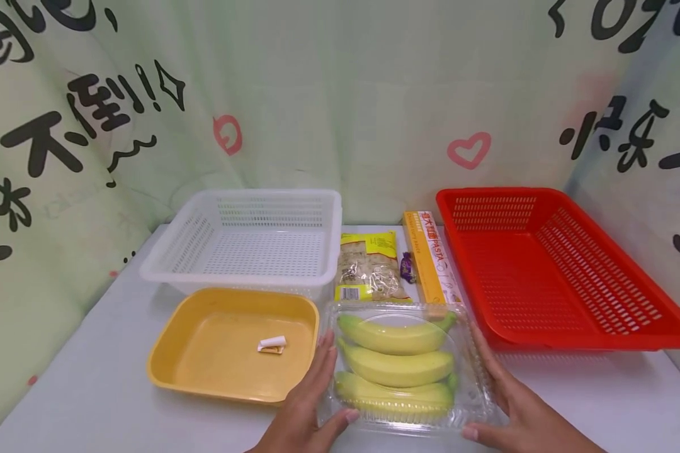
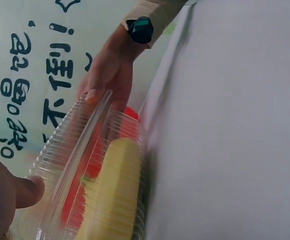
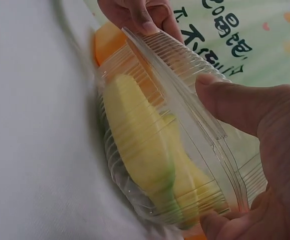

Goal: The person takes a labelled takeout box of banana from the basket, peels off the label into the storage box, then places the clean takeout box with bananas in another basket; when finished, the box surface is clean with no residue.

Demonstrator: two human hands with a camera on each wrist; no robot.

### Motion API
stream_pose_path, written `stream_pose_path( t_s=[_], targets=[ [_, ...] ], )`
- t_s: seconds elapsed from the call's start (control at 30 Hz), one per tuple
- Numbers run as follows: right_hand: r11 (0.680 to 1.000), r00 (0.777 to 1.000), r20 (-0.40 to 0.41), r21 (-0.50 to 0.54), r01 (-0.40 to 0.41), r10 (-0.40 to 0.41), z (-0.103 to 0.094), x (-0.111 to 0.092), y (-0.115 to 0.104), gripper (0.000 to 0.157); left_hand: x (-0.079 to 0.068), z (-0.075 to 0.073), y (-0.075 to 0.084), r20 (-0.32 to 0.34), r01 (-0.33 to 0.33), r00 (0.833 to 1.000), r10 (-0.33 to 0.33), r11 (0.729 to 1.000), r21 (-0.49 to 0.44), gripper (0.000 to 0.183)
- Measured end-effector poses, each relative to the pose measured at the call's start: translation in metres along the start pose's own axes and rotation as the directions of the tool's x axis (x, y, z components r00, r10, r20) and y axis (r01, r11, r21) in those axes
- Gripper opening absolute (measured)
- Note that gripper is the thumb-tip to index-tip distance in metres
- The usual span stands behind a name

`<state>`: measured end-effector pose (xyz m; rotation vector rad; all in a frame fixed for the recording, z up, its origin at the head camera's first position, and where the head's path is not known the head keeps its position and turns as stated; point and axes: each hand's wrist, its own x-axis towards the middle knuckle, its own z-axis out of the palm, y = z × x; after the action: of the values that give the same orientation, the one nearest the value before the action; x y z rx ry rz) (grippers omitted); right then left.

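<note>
A clear plastic clamshell box (image 1: 471,384) sits at the front middle of the table, its lid down over three yellow bananas (image 1: 399,368) with greenish ends. My left hand (image 1: 306,406) holds the box's left side, thumb at the front. On the opposite side my right hand (image 1: 521,409) grips it. The right wrist view shows that right thumb (image 3: 229,100) on the lid and fingertips low on the side. Ridged walls and the closed seam (image 3: 184,110) of the box show there too. In the left wrist view the left thumb (image 2: 30,192) lies against the lid.
A yellow tray (image 1: 204,384) with a small white roll (image 1: 272,342) stands left, before a white basket (image 1: 164,267). Behind the box lie a yellow-labelled bag (image 1: 371,267), a purple-wrapped candy (image 1: 407,267) and a pasta box (image 1: 430,258). A red basket (image 1: 544,336) stands right.
</note>
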<state>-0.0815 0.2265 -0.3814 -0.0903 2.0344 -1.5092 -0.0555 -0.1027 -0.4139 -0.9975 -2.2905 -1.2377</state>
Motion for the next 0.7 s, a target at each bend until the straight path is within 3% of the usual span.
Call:
stream_pose_path(
  t_s=[0.3,0.47,0.7],
  targets=[
    [1.0,1.0,0.0,0.01,-0.006,0.006,0.0,-0.006,-0.01,0.113,0.006,-0.011,0.011,-0.02,-0.007,1.0,0.008,1.0,0.015,0.075],
    [0.999,1.0,-0.008,-0.044,0.023,-0.024,-0.001,-0.008,-0.017,0.117,0.01,-0.016,0.016,-0.02,-0.015,1.0,0.015,1.0,0.023,0.077],
    [0.985,0.989,-0.067,-0.12,0.121,-0.13,-0.003,-0.011,-0.034,0.122,0.025,-0.03,0.024,-0.028,-0.04,0.999,0.04,0.999,0.011,0.075]
  ],
)
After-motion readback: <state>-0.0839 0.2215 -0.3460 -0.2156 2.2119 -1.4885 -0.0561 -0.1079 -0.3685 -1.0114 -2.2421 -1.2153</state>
